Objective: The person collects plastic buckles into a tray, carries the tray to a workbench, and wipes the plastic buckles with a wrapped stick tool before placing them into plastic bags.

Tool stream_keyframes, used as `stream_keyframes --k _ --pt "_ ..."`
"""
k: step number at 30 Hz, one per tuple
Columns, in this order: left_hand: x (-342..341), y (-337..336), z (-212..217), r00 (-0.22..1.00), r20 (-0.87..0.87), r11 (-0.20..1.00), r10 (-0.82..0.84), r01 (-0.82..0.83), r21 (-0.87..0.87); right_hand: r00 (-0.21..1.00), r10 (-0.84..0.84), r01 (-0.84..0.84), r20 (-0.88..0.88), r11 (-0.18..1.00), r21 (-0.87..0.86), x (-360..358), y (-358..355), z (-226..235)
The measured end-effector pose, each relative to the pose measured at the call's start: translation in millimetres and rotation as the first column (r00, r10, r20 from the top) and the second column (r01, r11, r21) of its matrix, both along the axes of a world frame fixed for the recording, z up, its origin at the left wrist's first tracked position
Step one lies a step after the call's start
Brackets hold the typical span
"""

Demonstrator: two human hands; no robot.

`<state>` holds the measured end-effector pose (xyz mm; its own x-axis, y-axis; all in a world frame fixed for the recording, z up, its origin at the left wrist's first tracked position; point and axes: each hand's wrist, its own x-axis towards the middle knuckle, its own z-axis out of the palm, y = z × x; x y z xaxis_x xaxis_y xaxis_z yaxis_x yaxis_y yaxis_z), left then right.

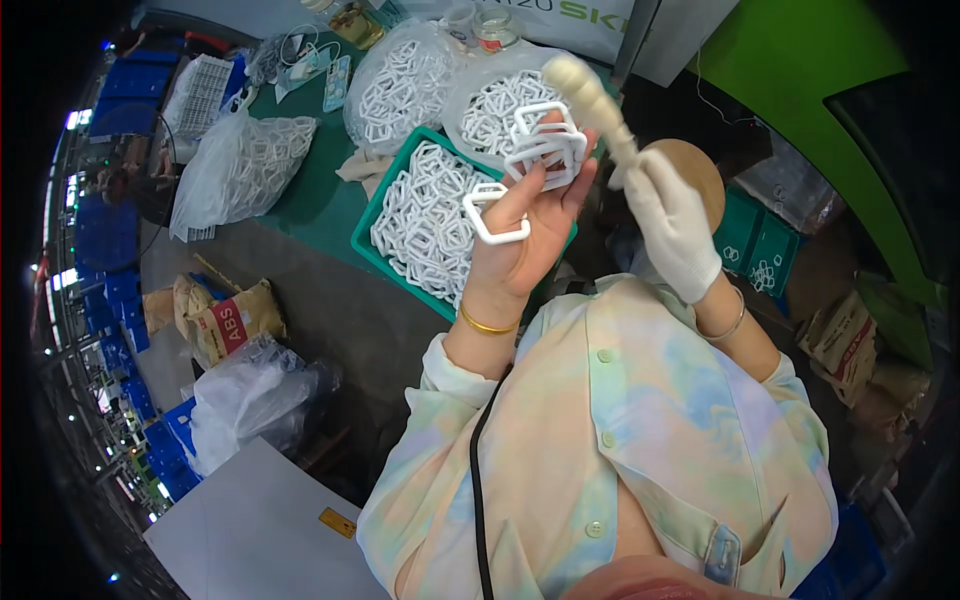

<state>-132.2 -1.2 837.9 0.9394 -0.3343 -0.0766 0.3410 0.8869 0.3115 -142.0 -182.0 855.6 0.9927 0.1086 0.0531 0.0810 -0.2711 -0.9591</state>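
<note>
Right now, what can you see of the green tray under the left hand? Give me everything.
The green tray looks like rigid plastic, four-sided, with raised walls and a thin rim. It sits at an angle to the person, by the green tabletop, filled with angular white rings. The left hand and forearm hide much of its right part; whether they touch it cannot be told.

Smooth plastic links (slightly glossy), matt knit glove
</note>
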Motion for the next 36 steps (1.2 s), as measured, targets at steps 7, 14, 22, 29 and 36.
stream_keyframes --k 7,14,22,29,36 --pt "-1 5 8 0.999 0.0 0.995 -0.032 0.032 -0.092 0.986 -0.156 0.157 0.058 0.988 -0.014 15 -20 -11" --pt "10 12 3 0.999 0.03 0.995 -0.014 0.017 -0.094 0.982 -0.179 0.176 0.054 0.983 0.055 17 -33 -22" --pt "83 44 4 0.928 0.321 0.313 -0.191 -0.252 0.916 0.983 -0.184 0.182 0.027 0.982 0.041 22 -39 -29" --pt "145 73 -9 0.597 0.558 -0.348 -0.576 -0.797 0.493 0.985 -0.175 0.175 0.005 0.983 0.055 21 -37 -32" --pt "115 113 18 0.723 0.497 -0.412 -0.479 -0.686 0.6 0.987 -0.162 0.162 -0.022 0.986 0.029 21 -38 -37"
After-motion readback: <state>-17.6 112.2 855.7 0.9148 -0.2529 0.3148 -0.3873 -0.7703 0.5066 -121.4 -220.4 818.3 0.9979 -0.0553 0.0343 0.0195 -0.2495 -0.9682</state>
